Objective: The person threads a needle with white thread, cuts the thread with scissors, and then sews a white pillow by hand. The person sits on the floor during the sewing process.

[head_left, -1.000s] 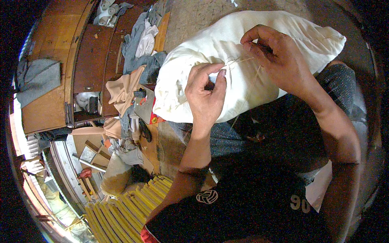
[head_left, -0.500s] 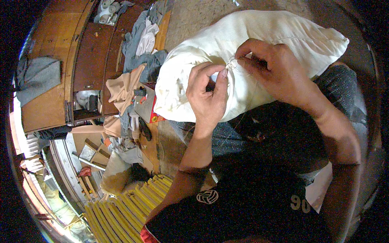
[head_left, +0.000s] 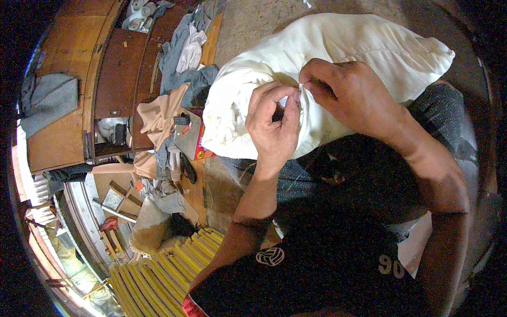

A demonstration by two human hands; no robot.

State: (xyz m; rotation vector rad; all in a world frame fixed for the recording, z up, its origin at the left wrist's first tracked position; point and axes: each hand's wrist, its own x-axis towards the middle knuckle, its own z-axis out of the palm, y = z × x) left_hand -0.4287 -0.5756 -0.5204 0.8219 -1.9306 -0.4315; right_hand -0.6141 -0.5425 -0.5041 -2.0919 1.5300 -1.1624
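The left hand (head_left: 272, 119) has its grip closed, thumb and forefinger pinching a fold of the stuffed white cushion (head_left: 338, 42). The right hand (head_left: 351, 92) is just beside it, its fingers curled toward the same fold; whether its grip has hold of anything is too small to tell. The cushion lies across the person's patterned dark trousers (head_left: 296, 182), crumpled at its left end and drawn to a corner at its right; its filling is hidden.

Left of the cushion, a peach cloth (head_left: 161, 119) droops near a small dark box (head_left: 182, 120) and a flat grey object with a red edge (head_left: 189, 138). Above these, a white cloth (head_left: 191, 50) lies on a heap of grey-blue cloth (head_left: 171, 71).

Farther left stands a brown wooden cabinet (head_left: 119, 74) with 2 open compartments in view. The upper holds pale rolls (head_left: 140, 21); the lower holds a white bundle (head_left: 110, 128) beside a dark object (head_left: 121, 134). A grey cloth (head_left: 50, 100) hangs against the wood.

At lower left, a pale, sack-like bundle (head_left: 148, 227), contents unseen, sits behind a row of yellow ribbed strips (head_left: 163, 264).
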